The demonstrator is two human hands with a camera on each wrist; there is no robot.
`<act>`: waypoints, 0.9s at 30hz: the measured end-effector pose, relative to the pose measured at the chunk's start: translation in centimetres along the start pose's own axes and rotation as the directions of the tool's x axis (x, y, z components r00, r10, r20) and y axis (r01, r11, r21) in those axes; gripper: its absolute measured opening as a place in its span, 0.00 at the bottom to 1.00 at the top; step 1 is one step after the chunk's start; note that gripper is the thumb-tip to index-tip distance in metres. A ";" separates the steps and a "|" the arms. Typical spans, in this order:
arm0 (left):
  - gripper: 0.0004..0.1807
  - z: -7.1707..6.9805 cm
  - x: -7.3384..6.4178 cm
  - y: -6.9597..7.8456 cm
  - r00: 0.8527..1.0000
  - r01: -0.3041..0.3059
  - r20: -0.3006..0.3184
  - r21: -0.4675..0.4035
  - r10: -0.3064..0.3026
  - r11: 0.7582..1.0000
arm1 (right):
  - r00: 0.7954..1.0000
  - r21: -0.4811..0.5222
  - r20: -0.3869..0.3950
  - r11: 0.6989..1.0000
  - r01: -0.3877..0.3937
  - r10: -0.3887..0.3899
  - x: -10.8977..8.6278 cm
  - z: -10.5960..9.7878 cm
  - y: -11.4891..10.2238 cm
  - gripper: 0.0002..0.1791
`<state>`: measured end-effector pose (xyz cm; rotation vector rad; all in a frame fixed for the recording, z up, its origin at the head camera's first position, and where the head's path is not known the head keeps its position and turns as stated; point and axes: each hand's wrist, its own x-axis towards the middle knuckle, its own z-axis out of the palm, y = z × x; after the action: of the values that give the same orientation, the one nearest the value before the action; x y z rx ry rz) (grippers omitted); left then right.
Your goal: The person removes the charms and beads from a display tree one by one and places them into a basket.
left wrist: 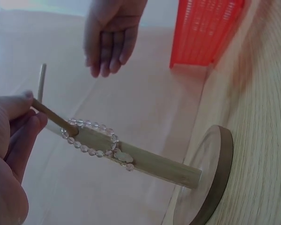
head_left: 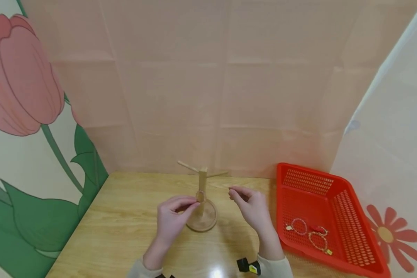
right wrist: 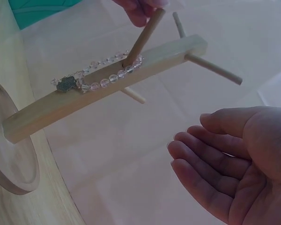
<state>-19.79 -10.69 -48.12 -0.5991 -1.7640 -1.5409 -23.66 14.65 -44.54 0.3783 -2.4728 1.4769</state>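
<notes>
A wooden stand (head_left: 202,184) with thin pegs rises from a round base (head_left: 208,223) on the table. A bracelet of clear beads (left wrist: 91,140) hangs over a lower peg (left wrist: 54,117) and lies against the post (right wrist: 107,91). My left hand (head_left: 194,204) pinches the outer end of that peg (right wrist: 145,35), just beside the bracelet (right wrist: 100,75). To the right of the stand my right hand (head_left: 234,193) hovers with relaxed fingers and nothing in it; the right wrist view shows its bare palm (right wrist: 234,159).
A red plastic basket (head_left: 309,181) stands at the right of the wooden table (head_left: 125,224) and holds a few more bracelets (head_left: 299,226). Cloth walls close in the back and both sides. A small black and yellow device (head_left: 248,266) sits at my right wrist.
</notes>
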 end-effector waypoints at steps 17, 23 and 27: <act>0.10 -1.4 0.8 -0.1 0.998 0.002 -0.057 0.024 0.000 1.000 | 0.999 -0.004 0.010 0.999 0.035 -0.035 0.1 0.8 0.2 0.08; 0.09 -2.4 1.6 0.0 0.986 0.099 -0.134 0.016 -0.096 0.995 | 0.997 0.021 0.036 0.998 0.066 -0.067 0.1 2.0 -0.1 0.09; 0.10 -2.8 2.0 0.2 0.974 0.158 -0.166 0.006 -0.155 0.987 | 0.995 0.015 0.028 0.996 0.093 -0.094 -0.1 3.2 -0.1 0.08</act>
<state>-20.36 -13.61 -46.42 -0.3181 -1.7308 -1.6286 -23.72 11.78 -45.98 0.5141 -2.4319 1.4620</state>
